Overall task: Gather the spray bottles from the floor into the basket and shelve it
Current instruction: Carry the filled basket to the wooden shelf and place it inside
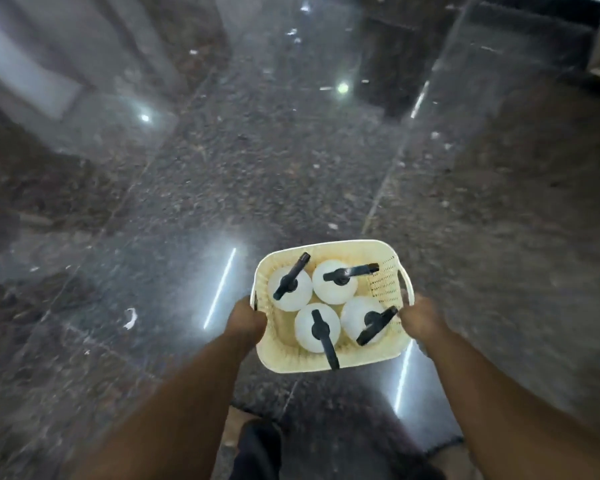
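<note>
Motion blur is smearing the dark polished stone floor, so the pale shapes at the upper corners are staying unreadable. The cream woven plastic basket is hanging above the floor, carried between both hands. The left hand is gripping its left rim, fingers curled tight; the right hand is clenching the right handle. Four white round spray bottles with black trigger heads are standing upright inside, touching one another. Open floor is stretching ahead.
</note>
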A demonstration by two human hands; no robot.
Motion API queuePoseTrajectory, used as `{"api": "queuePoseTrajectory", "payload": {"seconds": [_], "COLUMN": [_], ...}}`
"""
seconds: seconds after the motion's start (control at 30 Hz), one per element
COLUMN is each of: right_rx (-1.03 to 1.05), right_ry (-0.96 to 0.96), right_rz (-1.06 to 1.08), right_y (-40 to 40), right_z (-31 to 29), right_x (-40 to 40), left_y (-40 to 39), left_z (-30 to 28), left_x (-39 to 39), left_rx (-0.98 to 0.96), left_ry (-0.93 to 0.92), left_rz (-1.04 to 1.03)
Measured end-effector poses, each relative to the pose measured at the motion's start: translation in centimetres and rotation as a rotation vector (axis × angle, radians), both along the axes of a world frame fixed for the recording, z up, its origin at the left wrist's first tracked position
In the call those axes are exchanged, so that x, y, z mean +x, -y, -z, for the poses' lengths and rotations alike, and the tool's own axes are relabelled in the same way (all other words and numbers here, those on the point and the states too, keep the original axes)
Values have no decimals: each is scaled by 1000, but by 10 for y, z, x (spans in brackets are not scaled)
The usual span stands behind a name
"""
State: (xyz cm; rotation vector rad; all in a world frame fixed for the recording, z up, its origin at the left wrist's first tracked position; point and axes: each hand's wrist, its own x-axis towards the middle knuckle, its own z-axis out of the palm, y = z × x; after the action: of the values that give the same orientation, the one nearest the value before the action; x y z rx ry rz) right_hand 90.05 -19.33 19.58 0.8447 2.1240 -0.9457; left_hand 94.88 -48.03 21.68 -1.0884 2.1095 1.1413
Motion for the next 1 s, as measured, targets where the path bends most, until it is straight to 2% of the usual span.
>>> {"api": "queuePoseTrajectory", "payload": {"seconds": [0.17, 0.37, 0.43, 0.57, 0.7, 0.77, 1.0], "right_rx": [3, 39, 44, 166, 189, 197, 24], "right_ry": [-11, -16, -32, -16, 75, 59, 40], "right_rz": [130, 356, 458, 574, 545, 535, 636], "right_y": [-195, -420, -478, -562, -617, -638, -701], "right_z": [-16, -52, -58, -46, -24, -19, 5], "right_x": [41, 79, 83, 76, 40, 10, -122], "left_y": [-191, -413, -478, -589, -661, -685, -723], "left_z": [3, -13, -13, -4, 19, 28, 30], "left_x": [-18, -55, -80, -138, -199, -235, -343], "left_rx": [5, 113, 114, 66, 48, 49, 49], "left_ry": [85, 189, 226, 180, 158, 187, 234], "left_rz": [174, 537, 599, 760, 858, 892, 814]}}
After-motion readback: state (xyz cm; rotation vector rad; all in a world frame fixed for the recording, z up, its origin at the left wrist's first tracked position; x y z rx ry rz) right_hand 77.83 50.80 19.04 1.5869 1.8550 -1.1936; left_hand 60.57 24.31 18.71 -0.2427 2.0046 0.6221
